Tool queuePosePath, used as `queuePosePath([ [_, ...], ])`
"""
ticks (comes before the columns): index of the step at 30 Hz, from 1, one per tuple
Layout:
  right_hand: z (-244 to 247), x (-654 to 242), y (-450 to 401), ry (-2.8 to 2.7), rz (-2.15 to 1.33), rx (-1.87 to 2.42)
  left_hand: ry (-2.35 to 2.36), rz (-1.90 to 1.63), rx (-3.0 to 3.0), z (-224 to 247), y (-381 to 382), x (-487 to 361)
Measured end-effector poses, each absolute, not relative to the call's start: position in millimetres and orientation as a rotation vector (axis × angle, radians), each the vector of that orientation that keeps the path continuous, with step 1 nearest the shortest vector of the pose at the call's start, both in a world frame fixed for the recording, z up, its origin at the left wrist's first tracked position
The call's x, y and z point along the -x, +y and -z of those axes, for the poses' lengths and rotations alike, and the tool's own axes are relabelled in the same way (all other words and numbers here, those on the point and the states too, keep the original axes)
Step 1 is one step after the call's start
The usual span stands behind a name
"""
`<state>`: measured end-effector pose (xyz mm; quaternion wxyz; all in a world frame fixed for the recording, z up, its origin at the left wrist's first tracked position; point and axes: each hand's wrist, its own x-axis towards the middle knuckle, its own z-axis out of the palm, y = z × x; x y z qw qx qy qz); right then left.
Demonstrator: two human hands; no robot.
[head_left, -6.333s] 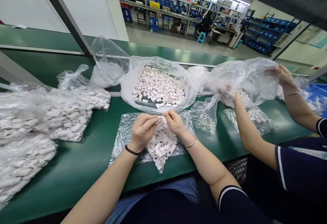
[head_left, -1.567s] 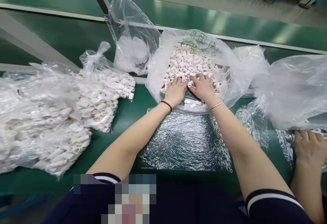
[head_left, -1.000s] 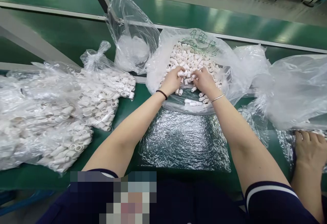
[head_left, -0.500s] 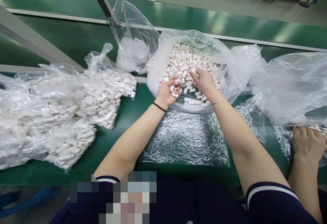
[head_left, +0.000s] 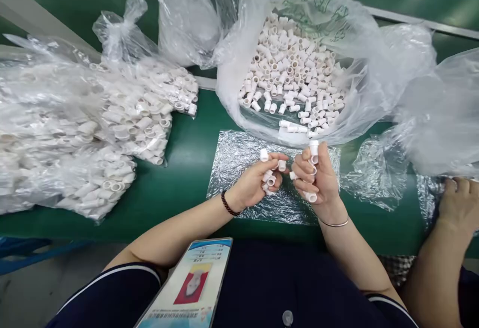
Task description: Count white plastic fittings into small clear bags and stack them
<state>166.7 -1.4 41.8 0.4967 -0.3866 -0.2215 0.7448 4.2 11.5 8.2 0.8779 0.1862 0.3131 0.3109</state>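
My left hand (head_left: 258, 181) is closed round several white plastic pipe fittings (head_left: 271, 180), short tubes with open ends that poke out between the fingers. Close by on its right, my right hand (head_left: 318, 178) grips several more of the same fittings, one standing upright at the thumb. Both hands are held above a crinkled clear plastic bag (head_left: 232, 156) lying flat on the green table. Just beyond them a large open plastic sack (head_left: 234, 86) holds a heap of loose pipe fittings (head_left: 292, 64), and a few lie near its front edge.
Filled clear bags of white fittings (head_left: 123, 128) crowd the left side of the green table (head_left: 187, 168). Behind them stands a clear bag with white contents (head_left: 198, 21). More plastic bags (head_left: 445, 113) lie at right, beside another person's hand (head_left: 460, 203).
Both hands have drawn back from the heap in the sack to over the flat bag, and they hold more fittings. The view has tilted down.
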Motion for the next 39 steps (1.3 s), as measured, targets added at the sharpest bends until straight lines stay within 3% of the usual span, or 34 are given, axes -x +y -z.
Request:
queuePosePath([
  [9, -12.0, -154.6, -10.3, -0.51, -1.739, 1.039, 0.859, -0.693, -0.953, 6.0, 3.0, 15.8],
  [14, -7.9, -155.3, -12.0, -0.459, -1.77, 1.029, 0.96, -0.699, -1.619, -10.7, 7.2, 28.9],
  [18, -5.9, -158.3, -12.0, -0.45, -1.783, 0.986, 1.457, -0.894, -1.966, -23.0, 36.6, 77.8],
  [23, -3.9, -155.8, -11.8, -0.415, -1.79, 0.964, 1.967, -0.434, -1.889, -9.0, 66.5, 134.1],
  [27, -1.7, -153.2, -10.2, -0.388, -1.709, 0.994, 1.939, -0.352, -1.921, -3.0, 67.1, 134.7],
  [33, 0.9, -150.2, -4.3, -0.431, -1.451, 1.057, 1.417, -0.663, -2.058, -25.9, 31.4, 75.7],
  [39, 5.1, -153.9, -5.2, -0.459, -1.303, 1.114, 1.058, -0.685, -2.059, 4.3, 6.1, 25.1],
])
